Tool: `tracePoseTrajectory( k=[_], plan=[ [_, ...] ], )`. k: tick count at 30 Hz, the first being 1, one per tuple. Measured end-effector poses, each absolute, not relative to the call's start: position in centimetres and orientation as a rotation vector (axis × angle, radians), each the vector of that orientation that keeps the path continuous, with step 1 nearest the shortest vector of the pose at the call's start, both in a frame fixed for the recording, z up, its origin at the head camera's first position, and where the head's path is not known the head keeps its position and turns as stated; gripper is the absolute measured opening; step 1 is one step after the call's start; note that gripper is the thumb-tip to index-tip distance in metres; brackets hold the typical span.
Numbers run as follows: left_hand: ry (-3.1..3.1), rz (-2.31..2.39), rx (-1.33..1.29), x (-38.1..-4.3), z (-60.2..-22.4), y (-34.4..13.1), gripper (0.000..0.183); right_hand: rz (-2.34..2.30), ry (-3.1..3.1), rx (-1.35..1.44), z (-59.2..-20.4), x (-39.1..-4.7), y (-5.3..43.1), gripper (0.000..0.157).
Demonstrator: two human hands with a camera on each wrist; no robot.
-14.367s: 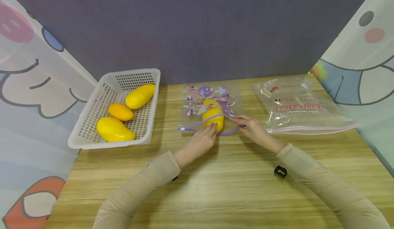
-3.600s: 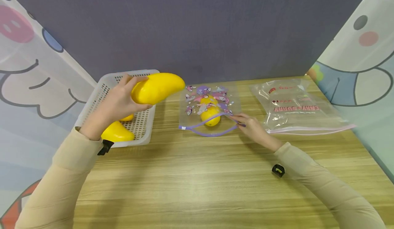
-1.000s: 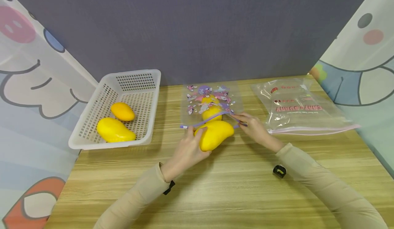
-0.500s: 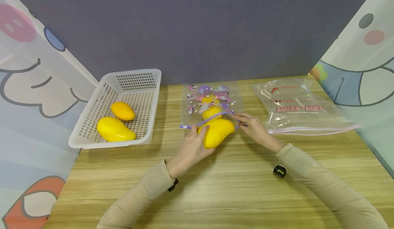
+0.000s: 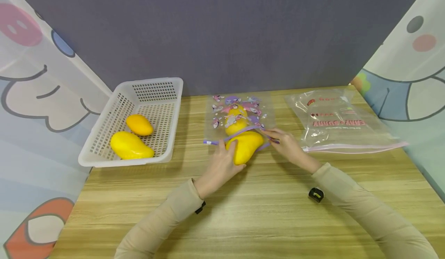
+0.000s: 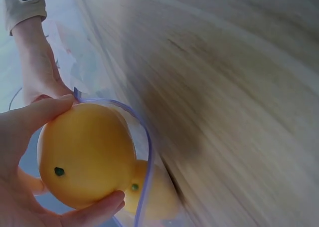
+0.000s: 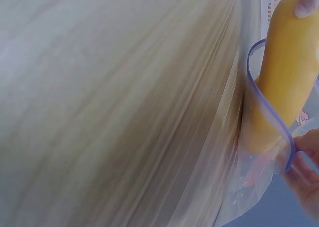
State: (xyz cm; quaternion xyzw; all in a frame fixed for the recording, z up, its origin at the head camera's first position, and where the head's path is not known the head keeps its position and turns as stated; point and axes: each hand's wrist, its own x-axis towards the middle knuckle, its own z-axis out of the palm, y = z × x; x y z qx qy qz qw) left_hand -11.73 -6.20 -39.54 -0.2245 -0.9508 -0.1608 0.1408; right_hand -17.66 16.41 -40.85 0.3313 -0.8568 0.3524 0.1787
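My left hand (image 5: 219, 170) grips a big yellow mango (image 5: 247, 147) at the mouth of a clear zip bag (image 5: 215, 116) with a purple zip edge. In the left wrist view the mango (image 6: 89, 152) sits between thumb and fingers, its stem end toward the camera, the purple rim curving round it. My right hand (image 5: 286, 147) pinches the right end of the zip edge, which the right wrist view shows as a purple strip (image 7: 269, 110) between thumb and fingers. Further in the bag lie yellow mangoes (image 5: 236, 125), partly hidden under its printed film.
To the left stands a white basket (image 5: 175, 127) with a small orange mango (image 5: 140, 125) and a larger yellow mango (image 5: 130, 146). A second clear zip bag (image 5: 333, 135) with a pink edge lies flat on the right. A grey panel (image 5: 222, 38) rises behind the table.
Earlier my left hand lifted a mango from the basket and brought it to the bag. Over the last second it has pushed that mango slightly further into the mouth. The right hand stays at the edge.
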Motion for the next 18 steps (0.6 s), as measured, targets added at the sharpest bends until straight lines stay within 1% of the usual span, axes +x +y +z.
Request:
tracePoseTrajectory(
  k=[8, 18],
  plan=[
    [-2.694, -0.439, -0.683, -12.25, -40.28, -5.93, 0.077, 1.025, -2.409, 0.957, -40.85, -17.76, 16.4, 0.041],
    [-2.832, -0.537, -0.752, -12.04, -40.4, -6.32, 0.079, 1.046, -2.421, 0.953, -41.0, -17.76, 16.35, 0.041]
  ],
)
